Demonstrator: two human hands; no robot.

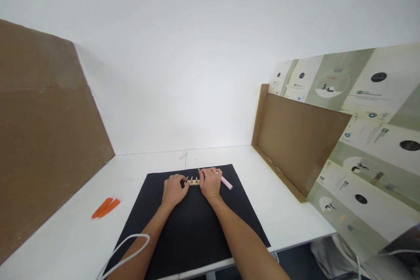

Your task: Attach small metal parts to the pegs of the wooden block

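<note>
Head view: the small wooden strip (194,183) lies on the black mat (193,232), the left hand (175,190) pinching one end, the right hand (210,182) at the other, probably to steady it. Whether the right grip holds the pink stick (227,183), I cannot tell. Print on the panels (364,92) is illegibly small.

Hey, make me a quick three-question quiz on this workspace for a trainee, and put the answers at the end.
1. True or false: the orange pieces lie on the white table, left of the black mat.
2. Which thing shows just beside the right hand?
A) White cable
B) Pale pink bar
C) Cardboard panel
3. Where is the small wooden strip?

Key:
1. True.
2. B.
3. Between the left hand and the right hand.
</note>
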